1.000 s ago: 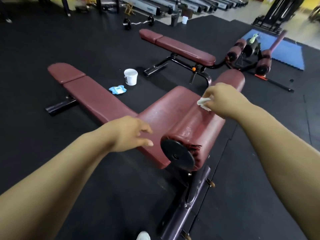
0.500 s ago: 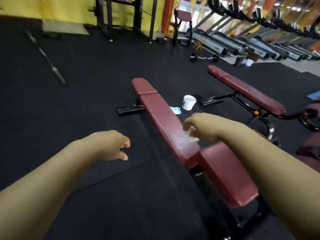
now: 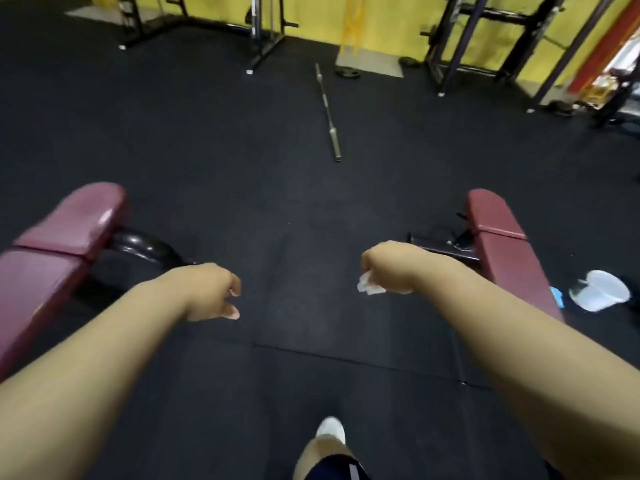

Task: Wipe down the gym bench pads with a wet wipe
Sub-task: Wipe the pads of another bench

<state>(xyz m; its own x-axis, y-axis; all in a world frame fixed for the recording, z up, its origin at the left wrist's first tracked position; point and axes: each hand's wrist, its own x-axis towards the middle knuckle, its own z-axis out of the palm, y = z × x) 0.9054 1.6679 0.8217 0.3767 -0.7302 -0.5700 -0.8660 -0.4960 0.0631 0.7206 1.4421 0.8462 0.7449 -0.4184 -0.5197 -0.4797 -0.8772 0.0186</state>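
Note:
My right hand [image 3: 391, 268] grips a crumpled white wet wipe [image 3: 370, 286] and hangs over bare floor, just left of a maroon bench pad [image 3: 502, 251] that runs along the right side. My left hand [image 3: 211, 292] holds nothing, its fingers loosely curled, in the air beside another maroon bench pad [image 3: 59, 237] at the left edge. Neither hand touches a pad.
A white cup [image 3: 599, 294] and a blue wipe packet [image 3: 557, 296] lie on the black rubber floor right of the right bench. A barbell [image 3: 328, 112] lies on the floor ahead. Dark metal racks [image 3: 485, 36] stand against the yellow wall. My white shoe [image 3: 331, 429] shows below.
The view has swung left, away from the bench I was wiping. My right hand has lifted off the pad with the wipe. Both hands now hang over floor between two benches.

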